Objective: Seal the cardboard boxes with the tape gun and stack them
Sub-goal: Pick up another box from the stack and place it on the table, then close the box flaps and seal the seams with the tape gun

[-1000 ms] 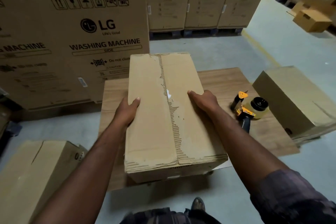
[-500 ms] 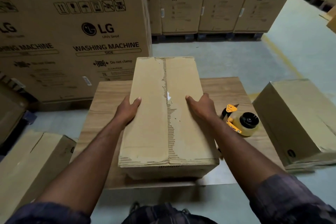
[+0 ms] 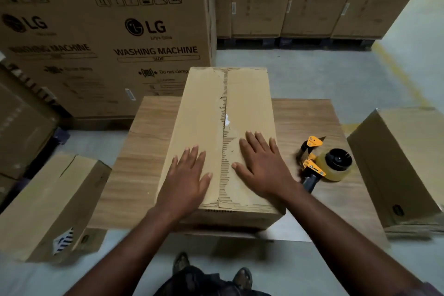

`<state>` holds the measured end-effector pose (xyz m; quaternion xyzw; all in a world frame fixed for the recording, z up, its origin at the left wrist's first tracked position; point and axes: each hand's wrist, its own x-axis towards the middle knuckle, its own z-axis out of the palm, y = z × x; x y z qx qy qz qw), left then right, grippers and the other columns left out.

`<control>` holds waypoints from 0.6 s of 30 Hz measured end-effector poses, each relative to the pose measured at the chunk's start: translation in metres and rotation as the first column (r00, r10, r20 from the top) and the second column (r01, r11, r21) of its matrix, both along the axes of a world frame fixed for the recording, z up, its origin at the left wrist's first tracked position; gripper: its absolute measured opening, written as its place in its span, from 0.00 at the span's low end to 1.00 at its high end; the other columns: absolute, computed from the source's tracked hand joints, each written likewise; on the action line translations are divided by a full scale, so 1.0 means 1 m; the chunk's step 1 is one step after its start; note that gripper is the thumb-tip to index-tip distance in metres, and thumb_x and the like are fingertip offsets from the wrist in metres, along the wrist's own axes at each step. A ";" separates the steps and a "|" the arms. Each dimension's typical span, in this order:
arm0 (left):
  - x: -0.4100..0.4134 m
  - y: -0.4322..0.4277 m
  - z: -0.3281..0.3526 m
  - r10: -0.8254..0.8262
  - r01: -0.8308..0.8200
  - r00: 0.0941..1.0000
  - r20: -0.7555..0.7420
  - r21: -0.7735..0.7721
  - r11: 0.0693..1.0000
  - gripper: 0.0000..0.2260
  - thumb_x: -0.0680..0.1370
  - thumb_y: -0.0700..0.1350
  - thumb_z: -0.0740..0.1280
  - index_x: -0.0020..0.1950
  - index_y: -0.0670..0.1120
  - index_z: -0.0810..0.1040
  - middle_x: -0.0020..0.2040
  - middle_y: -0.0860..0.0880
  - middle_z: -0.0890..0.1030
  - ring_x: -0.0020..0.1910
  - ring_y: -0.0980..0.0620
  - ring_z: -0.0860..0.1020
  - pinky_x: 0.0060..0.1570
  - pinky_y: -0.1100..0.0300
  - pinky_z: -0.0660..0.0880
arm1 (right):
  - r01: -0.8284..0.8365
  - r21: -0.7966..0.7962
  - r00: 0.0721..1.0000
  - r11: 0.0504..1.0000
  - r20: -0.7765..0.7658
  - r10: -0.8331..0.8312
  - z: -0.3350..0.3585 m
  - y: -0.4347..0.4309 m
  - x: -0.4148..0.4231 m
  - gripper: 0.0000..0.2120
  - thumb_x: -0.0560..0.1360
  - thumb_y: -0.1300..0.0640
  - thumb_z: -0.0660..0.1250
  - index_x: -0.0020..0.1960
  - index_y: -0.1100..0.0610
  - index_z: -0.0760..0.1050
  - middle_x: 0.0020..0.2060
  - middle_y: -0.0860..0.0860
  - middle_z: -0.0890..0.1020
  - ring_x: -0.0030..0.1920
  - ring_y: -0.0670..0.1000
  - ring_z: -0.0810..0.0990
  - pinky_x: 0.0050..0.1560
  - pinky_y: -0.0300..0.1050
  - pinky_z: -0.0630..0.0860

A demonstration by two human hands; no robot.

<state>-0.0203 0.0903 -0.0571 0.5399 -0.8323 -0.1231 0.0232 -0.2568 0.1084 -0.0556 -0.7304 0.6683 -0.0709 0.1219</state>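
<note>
So on my feed the grip has changed from half a second ago. Back then both hands were clamped on the long side edges of the cardboard box [image 3: 240, 94], thumbs hooked over the top. Now the left hand [image 3: 189, 175] and right hand [image 3: 260, 166] both lie flat on the top flaps with fingers straight and spread, holding nothing. They sit on either side of the centre seam, thumbs pointing in toward it, the right one a bit further up the box than the left.

A second ago the box was hanging well out over the near edge of the desk [image 3: 144, 151]. Now it sits further on, lengthwise down the middle, its near end about at the desk's near edge and its far end poking past the far edge. The seam between the flaps is ragged, with torn corrugated card showing along it.

The tape gun [image 3: 324, 166] lies on its side on the desk near the right edge, just beside the right wrist, not touching either hand. It hasn't shifted on the desk.

Off the desk there's a second box [image 3: 403, 163] on the floor to the right and a third box [image 3: 48, 199] to the left. Big washing machine cartons [image 3: 108, 43] stand behind.
</note>
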 end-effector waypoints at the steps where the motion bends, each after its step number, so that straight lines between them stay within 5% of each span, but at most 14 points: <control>1: 0.002 0.010 -0.001 -0.009 0.009 1.000 0.009 -0.002 1.000 0.32 0.81 0.63 0.43 0.83 0.50 0.53 0.83 0.49 0.49 0.82 0.50 0.46 0.78 0.52 0.41 | -0.008 0.001 1.000 1.000 0.001 0.008 -0.001 0.010 0.002 0.37 0.82 0.34 0.48 0.84 0.53 0.48 0.83 0.53 0.46 0.83 0.54 0.41 0.80 0.58 0.38; 9: 0.008 0.026 -0.006 -0.015 0.006 0.997 -0.074 -0.114 0.993 0.26 0.82 0.58 0.53 0.77 0.50 0.70 0.78 0.50 0.67 0.78 0.50 0.63 0.77 0.49 0.57 | 0.073 -0.011 0.995 0.997 0.065 -0.072 0.000 0.030 0.011 0.34 0.82 0.35 0.52 0.83 0.50 0.55 0.83 0.49 0.51 0.83 0.50 0.45 0.81 0.54 0.40; 18: 0.073 -0.047 0.004 -0.181 0.172 0.968 -0.172 -0.067 0.983 0.24 0.79 0.58 0.59 0.73 0.53 0.74 0.75 0.53 0.71 0.76 0.52 0.67 0.75 0.53 0.59 | 0.341 -0.027 0.933 0.940 0.132 -0.335 0.000 0.016 0.100 0.32 0.81 0.39 0.56 0.80 0.55 0.63 0.82 0.55 0.58 0.82 0.58 0.51 0.81 0.60 0.44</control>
